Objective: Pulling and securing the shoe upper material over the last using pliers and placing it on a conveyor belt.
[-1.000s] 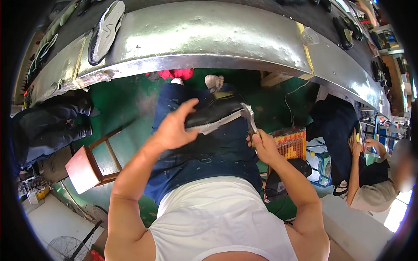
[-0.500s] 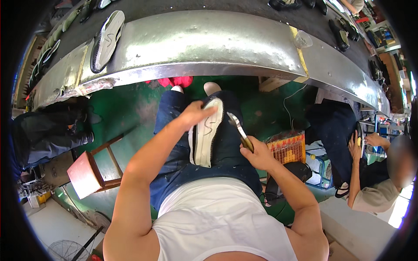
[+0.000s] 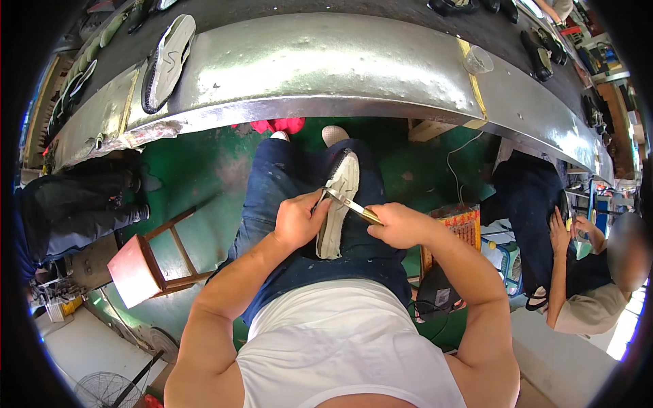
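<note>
A shoe (image 3: 342,182) with a pale sole facing up and a dark stitched edge lies lengthwise on my thighs. My right hand (image 3: 403,225) is wrapped round the brown-yellow handles of metal pincers (image 3: 352,204). The pincers lie across the sole, their jaws at its left edge. Close against those jaws, my left hand (image 3: 298,219) is closed with thumb and fingers together beside the shoe. Whatever it pinches there is too small to make out.
A metal-edged workbench (image 3: 306,64) runs across in front, with another pale-soled shoe (image 3: 168,64) at its left. A wooden stool (image 3: 136,270) stands to my left. At right are a beaded seat cover (image 3: 459,228) and a seated person (image 3: 530,224) handling something small.
The pincers have swung left from beside the shoe to its left edge. My left hand has come off the sole and moved down to meet the jaws. The shoe has shifted slightly right.
</note>
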`<state>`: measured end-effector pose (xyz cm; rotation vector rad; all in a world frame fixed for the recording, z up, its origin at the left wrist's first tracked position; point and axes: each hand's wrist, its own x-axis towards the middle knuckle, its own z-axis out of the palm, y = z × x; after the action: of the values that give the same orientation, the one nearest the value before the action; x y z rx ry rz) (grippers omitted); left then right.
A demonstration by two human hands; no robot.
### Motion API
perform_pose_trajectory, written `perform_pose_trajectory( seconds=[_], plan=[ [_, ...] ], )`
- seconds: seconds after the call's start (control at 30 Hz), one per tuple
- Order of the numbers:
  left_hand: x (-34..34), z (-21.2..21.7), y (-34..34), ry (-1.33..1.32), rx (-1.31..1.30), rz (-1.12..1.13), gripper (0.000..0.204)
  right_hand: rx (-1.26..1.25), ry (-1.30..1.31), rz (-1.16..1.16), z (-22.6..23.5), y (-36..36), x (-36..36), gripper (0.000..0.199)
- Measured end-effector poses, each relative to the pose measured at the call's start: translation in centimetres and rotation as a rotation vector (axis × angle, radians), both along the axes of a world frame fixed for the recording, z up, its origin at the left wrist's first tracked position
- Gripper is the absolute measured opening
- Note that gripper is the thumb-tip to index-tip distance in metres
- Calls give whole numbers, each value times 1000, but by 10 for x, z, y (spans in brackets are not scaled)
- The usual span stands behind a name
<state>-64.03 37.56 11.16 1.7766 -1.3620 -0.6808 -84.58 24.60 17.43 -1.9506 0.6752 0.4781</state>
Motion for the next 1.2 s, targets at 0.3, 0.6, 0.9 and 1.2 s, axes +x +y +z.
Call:
perform_pose_trajectory(
  seconds=[0.3, 0.6, 0.9, 1.2],
  plan=[
    [14, -83, 8, 1642, 327, 33, 55, -282, -56, 30, -42, 22, 13, 27],
    [12, -70, -3, 1315, 273, 12, 69, -250, -203, -196, -54, 32, -6, 26],
    [3, -64, -15, 1242, 312, 89, 56, 203, -154, -566, -91, 59, -3, 28],
    [-9, -55, -28, 1112, 404, 186, 49, 1239, -60, -550, -91, 4, -38, 36]
  ],
)
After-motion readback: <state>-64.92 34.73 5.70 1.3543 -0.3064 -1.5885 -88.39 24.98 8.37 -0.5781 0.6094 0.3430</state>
